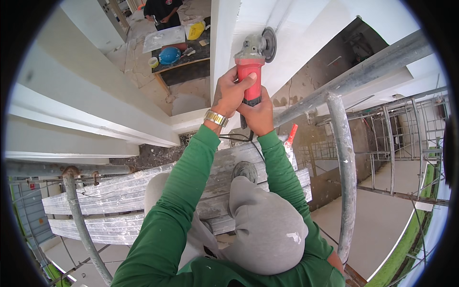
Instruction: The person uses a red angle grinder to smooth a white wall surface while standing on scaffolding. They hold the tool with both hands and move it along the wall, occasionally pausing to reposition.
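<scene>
Both of my hands are wrapped round a red angle grinder (249, 82) with a grey gear head. Its round disc (269, 44) stands edgewise against the white wall (291, 52); whether it spins, I cannot tell. My left hand (231, 91), with a metal watch (216, 117) on its wrist, grips the grinder's body, thumb along the top. Lower down, my right hand (258, 113) closes round the rear end of the tool. A black cord (253, 137) runs down from it toward the planks by my right forearm.
Beneath me lie paint-spattered scaffold planks (110, 193). Metal scaffold pipes (345, 167) rise at right and left, with a long rail (373, 71) at upper right. A red-handled tool (291, 135) lies on the planks. Beyond the wall, a person (162, 10) stands by a table holding a blue helmet (169, 55).
</scene>
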Tool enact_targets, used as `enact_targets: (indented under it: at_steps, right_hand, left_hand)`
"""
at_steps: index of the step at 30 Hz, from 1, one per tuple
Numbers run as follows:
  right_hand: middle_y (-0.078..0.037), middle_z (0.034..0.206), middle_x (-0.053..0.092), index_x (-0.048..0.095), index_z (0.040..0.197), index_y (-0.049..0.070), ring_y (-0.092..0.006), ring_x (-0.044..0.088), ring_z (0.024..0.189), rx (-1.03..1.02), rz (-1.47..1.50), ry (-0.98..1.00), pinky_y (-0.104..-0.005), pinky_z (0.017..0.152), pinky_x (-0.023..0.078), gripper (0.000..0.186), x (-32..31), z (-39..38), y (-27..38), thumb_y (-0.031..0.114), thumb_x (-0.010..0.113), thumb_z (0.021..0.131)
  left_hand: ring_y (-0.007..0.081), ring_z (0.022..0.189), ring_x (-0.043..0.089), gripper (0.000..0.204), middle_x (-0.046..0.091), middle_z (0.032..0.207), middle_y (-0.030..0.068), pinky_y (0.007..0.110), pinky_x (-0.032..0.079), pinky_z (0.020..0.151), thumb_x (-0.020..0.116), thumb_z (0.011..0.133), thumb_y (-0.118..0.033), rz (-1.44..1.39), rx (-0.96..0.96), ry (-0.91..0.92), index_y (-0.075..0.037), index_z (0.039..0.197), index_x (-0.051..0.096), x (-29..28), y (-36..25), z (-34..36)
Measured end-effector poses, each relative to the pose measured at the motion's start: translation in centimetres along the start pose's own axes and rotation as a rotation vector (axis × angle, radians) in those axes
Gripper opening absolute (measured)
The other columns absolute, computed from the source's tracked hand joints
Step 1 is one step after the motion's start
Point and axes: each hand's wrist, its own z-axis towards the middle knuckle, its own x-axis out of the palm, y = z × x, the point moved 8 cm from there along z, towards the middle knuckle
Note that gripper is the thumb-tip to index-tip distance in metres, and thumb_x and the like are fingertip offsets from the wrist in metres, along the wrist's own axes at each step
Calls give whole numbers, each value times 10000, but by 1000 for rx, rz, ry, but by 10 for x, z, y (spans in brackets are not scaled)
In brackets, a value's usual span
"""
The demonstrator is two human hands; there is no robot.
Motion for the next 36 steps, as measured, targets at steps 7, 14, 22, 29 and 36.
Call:
enact_targets:
  at_steps: [7,14,22,29,36]
  right_hand:
    - [-83,976,683,550,1194,-24,-150,647,882,-24,7,-4,-320,790,537,554,1,7,13,78,800,710]
    - [-82,1049,699,540,1237,-33,-133,667,920,-36,-22,30,-293,805,549,575,2,13,19,55,839,754]
    - [-77,1029,692,536,1258,-16,-132,659,915,-57,12,-10,-305,803,547,587,-2,8,38,67,824,753]
    - [-81,1046,685,530,1277,-14,-130,652,932,1,5,-35,-310,816,545,611,-12,-43,48,82,828,753]
    - [-70,888,650,565,1140,-20,-159,635,772,264,3,6,-313,708,530,540,-39,-40,55,53,793,657]
  left_hand:
    - [107,913,653,418,705,1091,71,288,562,811,773,918,-213,8,32,15,18,1247,659,4,-16,3]
    - [109,900,658,413,707,1096,76,287,564,810,774,917,-208,30,52,23,20,1243,661,9,-30,7]
    - [121,995,652,495,692,1169,86,301,548,887,765,933,-231,29,116,80,14,1331,601,24,-53,-7]
    - [132,1077,638,547,673,1232,85,316,529,943,747,952,-257,87,34,184,0,1393,550,30,-31,-47]
    - [140,950,668,463,702,1116,106,310,560,837,730,953,-295,16,-118,93,10,1285,625,47,-19,-39]
